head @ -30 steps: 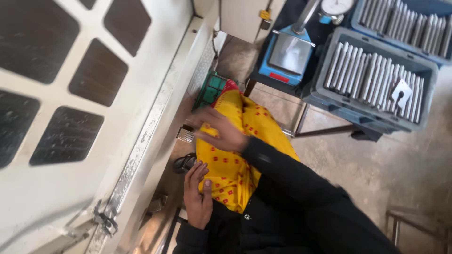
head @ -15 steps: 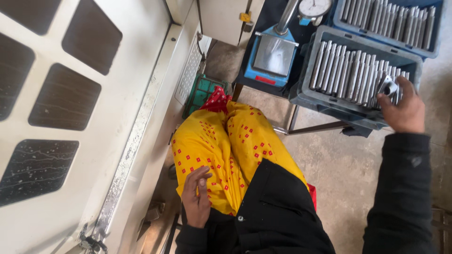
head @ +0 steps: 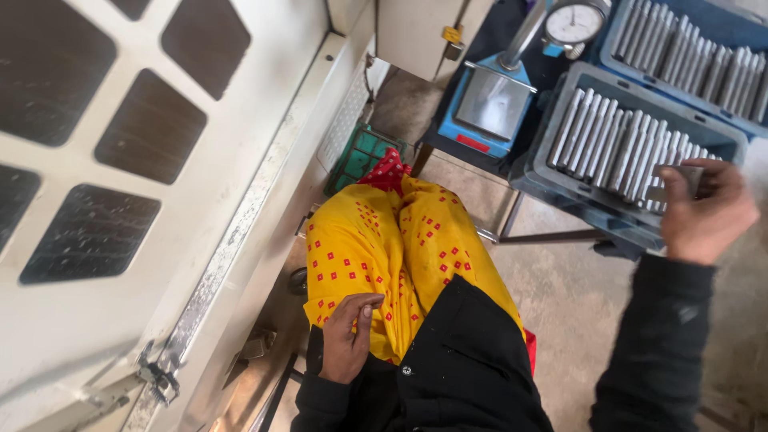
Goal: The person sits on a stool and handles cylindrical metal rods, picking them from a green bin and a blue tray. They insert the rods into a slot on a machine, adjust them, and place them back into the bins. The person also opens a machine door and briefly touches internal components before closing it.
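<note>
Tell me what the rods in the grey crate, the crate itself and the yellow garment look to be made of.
Rods: likely bare metal, a dull silver-grey sheen. The right hand holds one.
Grey crate: probably moulded plastic, matte, with thick rounded rims.
Yellow garment: woven cloth, soft folds, red dots.

Yellow cloth (head: 400, 248) dotted with small red squares, edged in red with white specks. Black sleeves (head: 656, 336) and black jacket (head: 464, 368). Silver-grey metal rods (head: 616, 144) in grey-blue crates (head: 560, 180). Bright blue gauge stand (head: 492, 104) with a steel-grey plate, red strip and white dial (head: 574, 22). Green basket (head: 360, 156). Cream-white machine door (head: 120, 200) with dark panes.
</note>
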